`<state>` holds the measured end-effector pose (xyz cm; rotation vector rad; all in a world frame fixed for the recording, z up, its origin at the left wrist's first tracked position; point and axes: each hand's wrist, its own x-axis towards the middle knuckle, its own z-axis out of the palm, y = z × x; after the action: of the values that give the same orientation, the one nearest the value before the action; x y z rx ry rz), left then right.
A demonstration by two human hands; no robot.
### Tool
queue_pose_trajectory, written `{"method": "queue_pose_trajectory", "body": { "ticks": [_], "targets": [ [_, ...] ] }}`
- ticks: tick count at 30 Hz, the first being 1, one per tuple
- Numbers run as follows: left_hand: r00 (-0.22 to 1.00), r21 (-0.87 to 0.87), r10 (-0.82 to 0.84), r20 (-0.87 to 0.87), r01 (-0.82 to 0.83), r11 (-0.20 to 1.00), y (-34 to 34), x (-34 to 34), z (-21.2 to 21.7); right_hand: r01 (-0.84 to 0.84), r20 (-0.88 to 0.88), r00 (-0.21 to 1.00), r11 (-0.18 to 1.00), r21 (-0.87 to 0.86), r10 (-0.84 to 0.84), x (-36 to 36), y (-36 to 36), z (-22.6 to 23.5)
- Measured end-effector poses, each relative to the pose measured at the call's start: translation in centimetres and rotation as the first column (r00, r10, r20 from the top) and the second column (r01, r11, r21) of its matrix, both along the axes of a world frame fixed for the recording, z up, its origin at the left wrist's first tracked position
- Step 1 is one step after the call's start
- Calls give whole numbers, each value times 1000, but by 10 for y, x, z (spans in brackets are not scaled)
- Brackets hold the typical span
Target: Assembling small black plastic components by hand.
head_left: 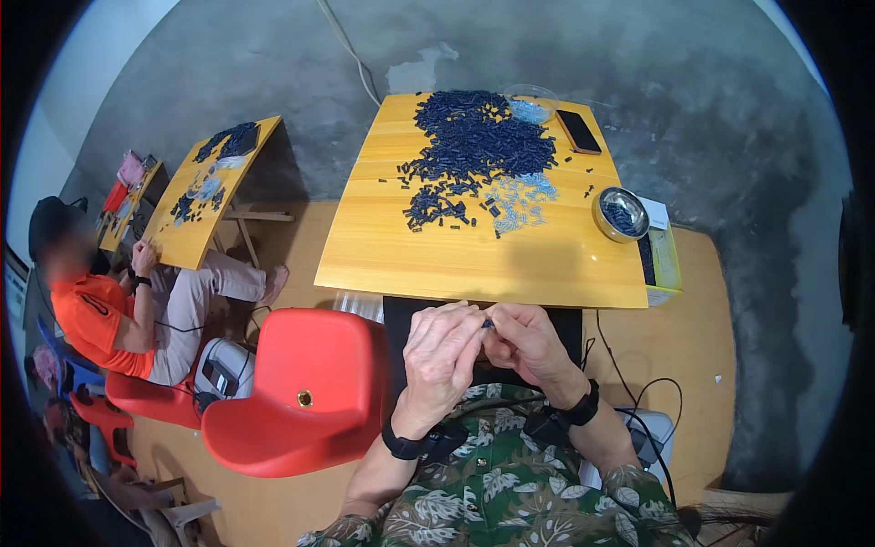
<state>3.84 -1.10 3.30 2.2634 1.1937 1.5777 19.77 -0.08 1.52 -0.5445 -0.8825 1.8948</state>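
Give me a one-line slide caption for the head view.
Left hand and right hand meet at a small dark part before a yellow table heaped with dark pieces.

Yellow tables [369,251] stand near a patchy grey wall [264,73], with red chairs [324,356] on the tan floor [697,351].

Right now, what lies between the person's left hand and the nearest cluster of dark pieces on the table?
In the head view, only bare yellow tabletop and its near edge lie between the left hand and those dark pieces.
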Motion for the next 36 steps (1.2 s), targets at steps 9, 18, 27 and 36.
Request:
{"method": "queue_pose_trajectory", "body": {
  "ticks": [9, 18, 27, 36],
  "targets": [
    [999, 13, 0, 34, 0, 1000, -2, 3, -1, 1, 56, 998, 1000, 27, -3, 1, 1, 1],
    [999, 50, 33, -4, -33, 998, -4, 5, -3, -78, -31, 997, 992, -98, 75, 2, -1, -2],
    [1000, 83, 10, 18, -12, 996, -4, 9, -9, -67, -20, 998, 997, -33, 67, -1, -5, 0],
    [998, 66, 46, 51, -49, 997, -1, 8, -4, -52, -73, 996, 995, -83, 46, -11, -2, -2]
  ]
}}
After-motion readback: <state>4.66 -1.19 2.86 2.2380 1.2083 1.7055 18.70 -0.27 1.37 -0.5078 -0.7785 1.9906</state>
